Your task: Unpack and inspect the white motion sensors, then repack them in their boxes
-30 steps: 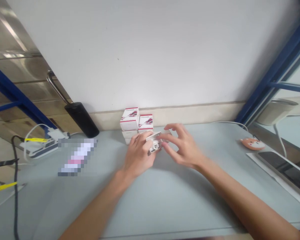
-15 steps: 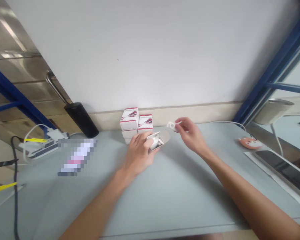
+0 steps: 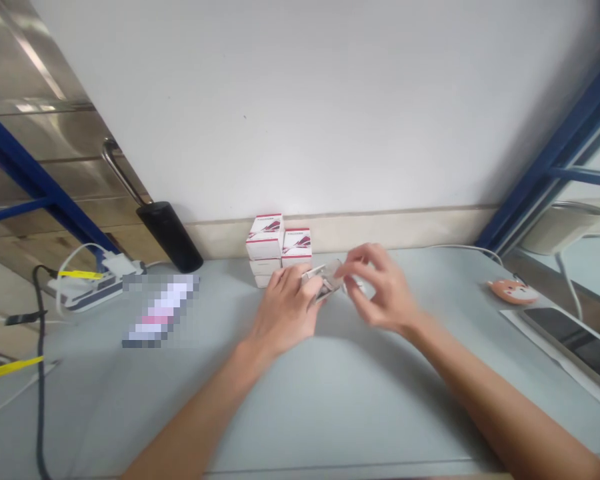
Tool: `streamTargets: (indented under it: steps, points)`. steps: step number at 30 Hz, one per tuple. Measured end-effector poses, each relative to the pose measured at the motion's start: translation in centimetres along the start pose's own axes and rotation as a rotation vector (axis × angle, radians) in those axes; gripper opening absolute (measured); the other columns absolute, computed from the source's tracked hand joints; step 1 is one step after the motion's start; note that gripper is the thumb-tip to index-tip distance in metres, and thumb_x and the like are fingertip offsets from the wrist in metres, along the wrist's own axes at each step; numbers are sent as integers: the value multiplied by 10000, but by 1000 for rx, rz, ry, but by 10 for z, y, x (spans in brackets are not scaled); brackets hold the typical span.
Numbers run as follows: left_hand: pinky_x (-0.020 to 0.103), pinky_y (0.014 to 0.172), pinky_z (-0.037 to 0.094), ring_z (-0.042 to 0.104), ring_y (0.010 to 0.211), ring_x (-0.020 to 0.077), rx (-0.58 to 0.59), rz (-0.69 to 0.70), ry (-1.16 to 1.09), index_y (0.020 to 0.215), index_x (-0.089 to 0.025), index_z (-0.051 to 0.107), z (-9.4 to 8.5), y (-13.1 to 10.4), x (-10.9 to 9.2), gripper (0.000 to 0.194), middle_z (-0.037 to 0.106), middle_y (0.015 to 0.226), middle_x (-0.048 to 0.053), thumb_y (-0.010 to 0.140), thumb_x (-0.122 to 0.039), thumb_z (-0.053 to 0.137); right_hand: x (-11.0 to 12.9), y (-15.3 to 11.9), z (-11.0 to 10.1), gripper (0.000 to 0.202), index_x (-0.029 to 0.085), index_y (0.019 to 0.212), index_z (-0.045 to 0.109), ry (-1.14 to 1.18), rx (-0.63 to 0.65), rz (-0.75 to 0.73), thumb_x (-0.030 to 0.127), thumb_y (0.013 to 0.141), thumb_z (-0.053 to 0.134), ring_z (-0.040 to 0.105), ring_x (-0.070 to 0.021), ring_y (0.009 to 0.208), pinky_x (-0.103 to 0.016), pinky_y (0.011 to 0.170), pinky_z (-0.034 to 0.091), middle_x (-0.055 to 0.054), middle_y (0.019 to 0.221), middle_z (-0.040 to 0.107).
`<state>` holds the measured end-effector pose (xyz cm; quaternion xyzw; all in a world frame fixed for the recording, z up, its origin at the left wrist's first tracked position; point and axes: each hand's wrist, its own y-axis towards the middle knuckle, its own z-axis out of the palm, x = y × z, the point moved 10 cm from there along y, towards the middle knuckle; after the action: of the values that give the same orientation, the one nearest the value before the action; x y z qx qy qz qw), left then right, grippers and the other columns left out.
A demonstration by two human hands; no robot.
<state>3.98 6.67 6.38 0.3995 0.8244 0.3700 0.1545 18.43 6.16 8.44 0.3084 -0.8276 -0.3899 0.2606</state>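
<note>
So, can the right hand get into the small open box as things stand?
Likely yes: the left hand holds the small open box with its open end toward the right hand.

A grey table (image 3: pixel 305 413) stood against a white wall panel (image 3: pixel 300 113). At the left rear, a black cylinder (image 3: pixel 171 237) stood with a bent metal rod (image 3: pixel 123 173) reaching its top. Beside it lay a power strip (image 3: pixel 95 293) bearing a yellow tag (image 3: pixel 83 274); a dark cable (image 3: pixel 41 400) ran toward the near edge. A pixelated object (image 3: pixel 160 313), identity undetermined, lay nearby. At the right, an orange-and-white animal-faced item (image 3: pixel 513 291) lay just beyond a dark flat slab (image 3: pixel 565 340). Blue frame members (image 3: pixel 550 147) flanked both sides.
</note>
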Motion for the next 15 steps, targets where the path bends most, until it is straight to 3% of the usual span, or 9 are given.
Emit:
streamTargets:
  steps: [2,5,10,15]
  points:
    - [426,934,515,702,1136,266,7,-4,0,1139,-238,516,1,0,0,294,692,1223,121,926,-137,691,23,-2,14,288,237,1032,717,-50,111,-112,90,817,593,587,-262,985,-424,870,512,-106,1132,595]
    - [429,941,515,699,1156,275,13,-29,-5,1129,-235,517,2,0,5,316,689,1231,122,904,-150,723,28,-6,25,384,244,1083,731,-150,189,-141,60,771,603,563,-296,1063,-445,892,507,-121,1203,582]
    - [433,943,523,692,1170,280,9,-74,-44,1190,-251,494,2,1,17,430,686,1244,106,869,-170,769,19,-3,20,209,266,1139,720,-270,132,-174,176,970,635,592,-278,1099,-409,902,516,-124,1214,629]
    - [430,908,531,697,1160,292,-40,-46,-56,1220,-264,459,0,2,18,501,687,1214,99,849,-167,781,19,-2,14,81,244,1098,690,-344,54,-241,235,1026,654,647,-249,1195,-387,978,506,-98,1280,722]
